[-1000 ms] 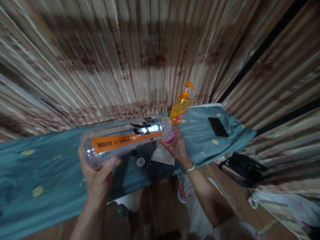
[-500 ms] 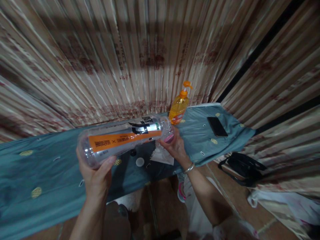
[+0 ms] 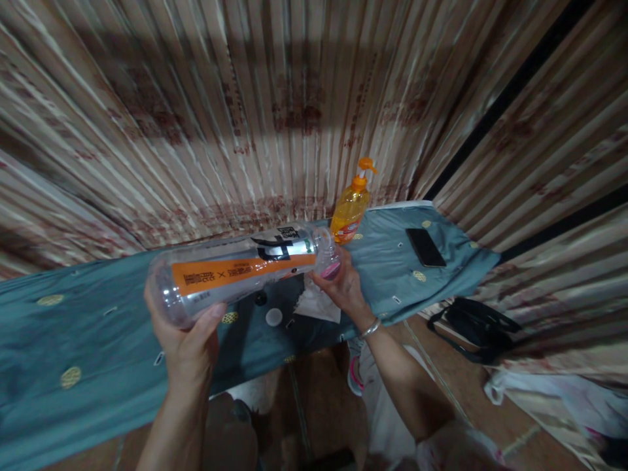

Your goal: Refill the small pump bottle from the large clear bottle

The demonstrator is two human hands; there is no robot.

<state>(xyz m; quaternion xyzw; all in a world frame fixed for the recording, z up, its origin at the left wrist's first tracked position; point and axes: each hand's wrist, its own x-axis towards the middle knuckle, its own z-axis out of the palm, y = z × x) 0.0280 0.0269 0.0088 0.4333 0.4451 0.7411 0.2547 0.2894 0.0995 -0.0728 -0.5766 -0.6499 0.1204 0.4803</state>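
Above the table's teal cloth (image 3: 98, 340), both hands hold a clear plastic bottle (image 3: 235, 275) on its side, clear of the surface. Its base points to the person's left and its neck to the right, and an orange label band runs along its length. The left hand (image 3: 184, 340) wraps the base end from below, the thumb pressed against the near wall in a firm, full grip. The right hand (image 3: 343, 288) sits at the neck end, palm up, with its fingers closed narrowly on a pink piece (image 3: 331, 269) right at the bottle's mouth. Whether that piece is a cap or something soft cannot be told. A metal bangle (image 3: 370, 327) circles the right wrist.

Under the bottle, a white round cap (image 3: 273, 317) lies on the cloth, with a small dark object (image 3: 261, 299) just beside it and a crumpled white tissue (image 3: 316, 304) near the right hand. Farther back, an orange pump bottle (image 3: 350, 209) stands upright close to the striped curtain (image 3: 294, 98). A black phone (image 3: 426, 247) lies flat toward the table's right end, well apart from the hands. A black bag (image 3: 473, 324) sits on the floor beyond that end.
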